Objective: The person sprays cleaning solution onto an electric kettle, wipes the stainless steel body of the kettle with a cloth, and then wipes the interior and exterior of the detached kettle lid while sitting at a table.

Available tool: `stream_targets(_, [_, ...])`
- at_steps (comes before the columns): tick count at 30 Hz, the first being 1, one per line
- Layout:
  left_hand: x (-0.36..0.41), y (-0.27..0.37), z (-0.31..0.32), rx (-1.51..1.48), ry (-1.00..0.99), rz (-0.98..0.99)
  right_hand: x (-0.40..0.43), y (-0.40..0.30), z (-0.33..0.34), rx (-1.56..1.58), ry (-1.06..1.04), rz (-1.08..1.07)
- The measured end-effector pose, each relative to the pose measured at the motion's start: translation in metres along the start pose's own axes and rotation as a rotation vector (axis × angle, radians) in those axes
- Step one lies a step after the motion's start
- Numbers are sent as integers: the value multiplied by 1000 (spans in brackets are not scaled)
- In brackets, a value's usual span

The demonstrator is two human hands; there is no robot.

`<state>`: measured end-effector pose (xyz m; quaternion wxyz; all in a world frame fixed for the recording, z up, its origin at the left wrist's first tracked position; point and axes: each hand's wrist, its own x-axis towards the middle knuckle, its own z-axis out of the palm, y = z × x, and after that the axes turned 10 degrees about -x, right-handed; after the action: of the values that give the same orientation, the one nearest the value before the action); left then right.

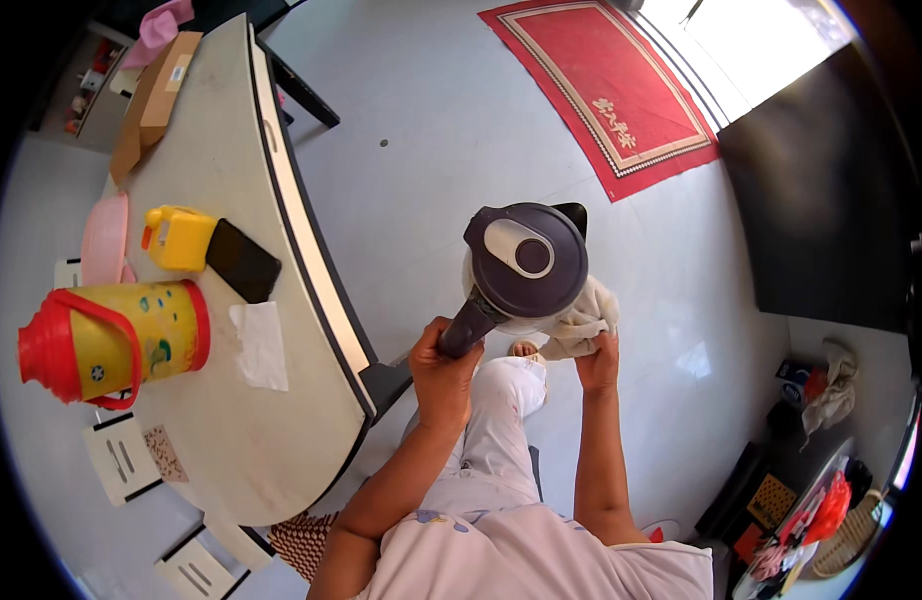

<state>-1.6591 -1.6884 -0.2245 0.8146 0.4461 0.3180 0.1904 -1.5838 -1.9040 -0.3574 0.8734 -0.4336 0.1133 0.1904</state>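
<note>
An electric kettle (536, 292) with a dark purple lid and a silver lid panel is held up in front of my knees. My left hand (446, 367) grips its dark handle from the near left side. In my right hand (600, 364) is a cream-coloured cloth (585, 319), bunched against the right side of the kettle's body. The lid is down, and the kettle's underside is hidden from this angle.
To my left stands a table (228, 442) bearing a red-and-yellow thermos flask (142, 341), a yellow jug (180, 238), a black phone (243, 260), a white tissue (261, 346) and a cardboard box (150, 112). A red doormat (581, 67) lies ahead. Household items crowd a stand (791, 525) at right.
</note>
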Motion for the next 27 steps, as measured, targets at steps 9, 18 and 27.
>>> stream_targets(9, [-16, -44, -45, -188, -66, 24, -12, 20, -34, -69, -221, -320])
stream_targets(18, [-102, 42, -65, -255, -308, 171, -119, -2, 61, -131, -112, -593])
stream_targets(27, [-155, 153, -110, -200, -406, 363, -163, -3, 182, -120, -201, -636])
